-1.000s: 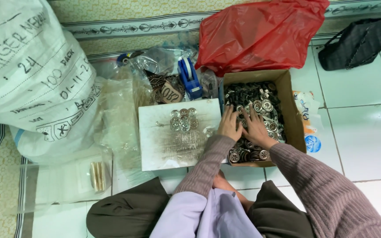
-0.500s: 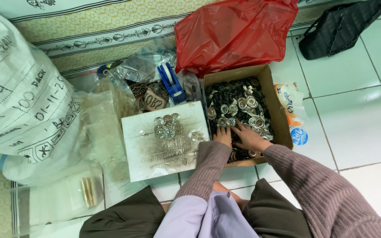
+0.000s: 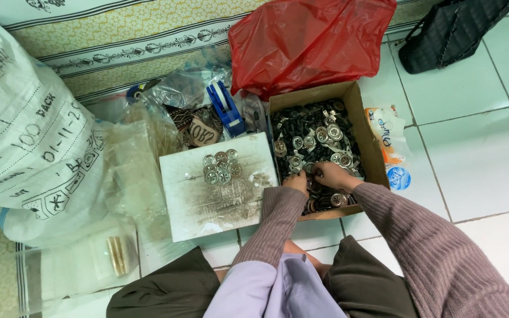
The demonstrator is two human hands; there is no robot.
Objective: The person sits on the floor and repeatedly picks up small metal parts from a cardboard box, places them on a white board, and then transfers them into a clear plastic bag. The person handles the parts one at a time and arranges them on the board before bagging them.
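Note:
Both of my hands reach into a brown cardboard box (image 3: 368, 138) on the tiled floor, filled with several small round metal parts (image 3: 319, 138) and dark bits. My left hand (image 3: 297, 182) rests at the box's near left edge, its fingers curled among the parts. Close beside it my right hand (image 3: 330, 175) has its fingers bent down into the pile. What either hand grips is hidden. Left of the box lies a stained white board (image 3: 219, 200) with a small cluster of round metal parts (image 3: 220, 166) near its top.
A red plastic bag (image 3: 307, 41) lies behind the box, a blue tape dispenser (image 3: 225, 107) and clear bags (image 3: 178, 91) beside it. A large white sack (image 3: 25, 135) fills the left. A black bag (image 3: 449, 32) sits top right, a small packet (image 3: 387, 144) right of the box.
The view has shifted, so everything sits lower and further right in frame. My hands have stayed in the box, drawing slightly toward its near end.

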